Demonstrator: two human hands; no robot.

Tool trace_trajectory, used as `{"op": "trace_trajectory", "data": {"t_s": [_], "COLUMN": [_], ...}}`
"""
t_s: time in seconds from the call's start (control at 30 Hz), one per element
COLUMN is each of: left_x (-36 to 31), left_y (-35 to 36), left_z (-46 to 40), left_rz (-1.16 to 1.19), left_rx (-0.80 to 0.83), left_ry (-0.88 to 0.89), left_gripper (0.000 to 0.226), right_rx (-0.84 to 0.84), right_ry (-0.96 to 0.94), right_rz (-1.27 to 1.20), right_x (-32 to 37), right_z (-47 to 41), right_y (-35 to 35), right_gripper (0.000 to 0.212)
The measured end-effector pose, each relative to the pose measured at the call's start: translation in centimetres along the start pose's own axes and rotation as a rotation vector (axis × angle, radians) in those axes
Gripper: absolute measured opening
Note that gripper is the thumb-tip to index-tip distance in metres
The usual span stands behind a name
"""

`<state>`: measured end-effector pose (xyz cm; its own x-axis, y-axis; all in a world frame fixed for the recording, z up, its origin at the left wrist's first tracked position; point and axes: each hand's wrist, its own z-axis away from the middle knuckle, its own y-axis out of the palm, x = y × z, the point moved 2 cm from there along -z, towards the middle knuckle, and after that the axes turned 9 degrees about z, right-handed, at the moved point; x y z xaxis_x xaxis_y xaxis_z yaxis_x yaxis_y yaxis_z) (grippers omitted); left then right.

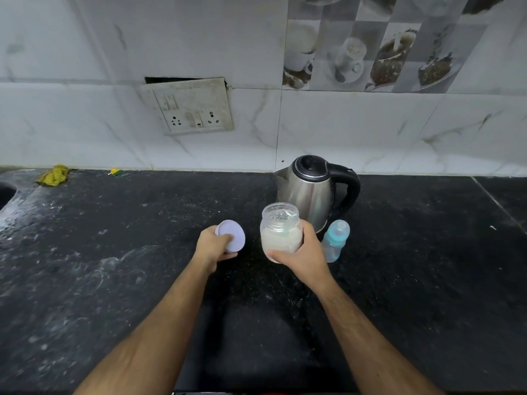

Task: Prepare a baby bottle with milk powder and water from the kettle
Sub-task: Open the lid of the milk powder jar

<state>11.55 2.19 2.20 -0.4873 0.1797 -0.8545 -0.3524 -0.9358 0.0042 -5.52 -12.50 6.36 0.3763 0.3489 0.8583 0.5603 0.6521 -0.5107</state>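
A clear plastic jar [281, 232] of whitish milk powder stands open on the black counter, and my right hand [305, 252] grips its lower side. My left hand [212, 246] holds the jar's pale lilac lid [232, 235], tilted, to the left of the jar. Just right of the jar stands a small baby bottle [335, 240] with a blue collar and a clear cap. Behind both sits a steel kettle [310, 192] with a black lid and handle, its spout pointing left.
The black stone counter [114, 266] stretches wide on both sides. A sink edge [5, 192] shows at far left, with a yellow cloth [54, 175] and a small yellow item [114, 171] by the wall. A socket panel [191, 109] is on the tiled wall.
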Motion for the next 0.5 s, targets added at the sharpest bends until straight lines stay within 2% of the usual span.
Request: {"op": "trace_trajectory", "data": {"t_s": [0.1, 0.17, 0.27, 0.5], "left_x": [1.0, 1.4, 1.9, 2.7], "left_y": [-1.3, -1.9, -2.2, -2.8], "left_z": [-1.2, -1.7, -2.5, -3.1], "left_rz": [-0.308, -0.480, -0.563, -0.773], "left_rx": [-0.092, -0.131, -0.143, -0.170], "left_ry": [0.075, 0.107, 0.116, 0.174], "left_gripper": [0.024, 0.028, 0.033, 0.040], "right_rx": [0.002, 0.004, 0.003, 0.005], "right_ry": [-0.001, 0.006, -0.016, -0.036], "right_rz": [0.019, 0.028, 0.026, 0.028], "right_x": [0.1, 0.3, 0.6, 0.2], "right_z": [0.1, 0.3, 0.7, 1.2], "right_y": [0.3, 0.4, 0.3, 0.4], "right_gripper": [0.075, 0.071, 0.061, 0.058]}}
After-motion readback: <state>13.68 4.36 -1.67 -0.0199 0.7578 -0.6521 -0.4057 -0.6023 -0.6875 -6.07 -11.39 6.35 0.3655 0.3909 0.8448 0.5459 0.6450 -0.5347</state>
